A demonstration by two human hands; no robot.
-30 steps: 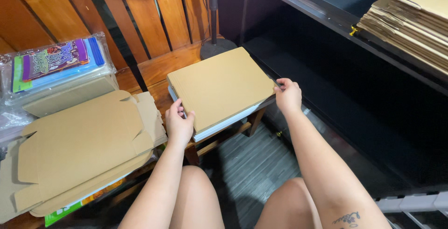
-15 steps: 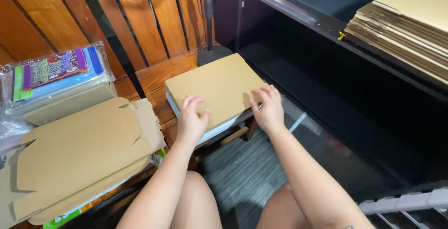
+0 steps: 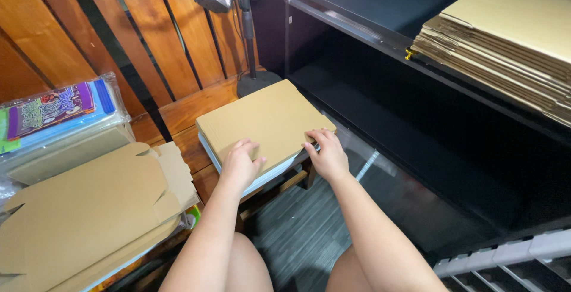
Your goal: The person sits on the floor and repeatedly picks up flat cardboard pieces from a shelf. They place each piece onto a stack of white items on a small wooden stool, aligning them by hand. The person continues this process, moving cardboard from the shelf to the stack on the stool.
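Both my hands lie flat, fingers spread: left hand [image 3: 239, 164] and right hand [image 3: 326, 154] pressing the flat brown cardboard sheet [image 3: 262, 120] directly under them. Best keep pressure even, edges aligned with the pale stack [image 3: 262, 179] beneath.

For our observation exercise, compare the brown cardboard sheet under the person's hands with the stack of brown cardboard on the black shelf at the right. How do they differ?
The brown cardboard sheet lies low on a wooden stool, atop a thin pile with pale edges; the stack of brown cardboard sits higher, on the black shelf. The sheet is touched by the left hand and right hand; the stack is untouched. The stack is far thicker, many-layered. Both are flat, plain brown cardboard.
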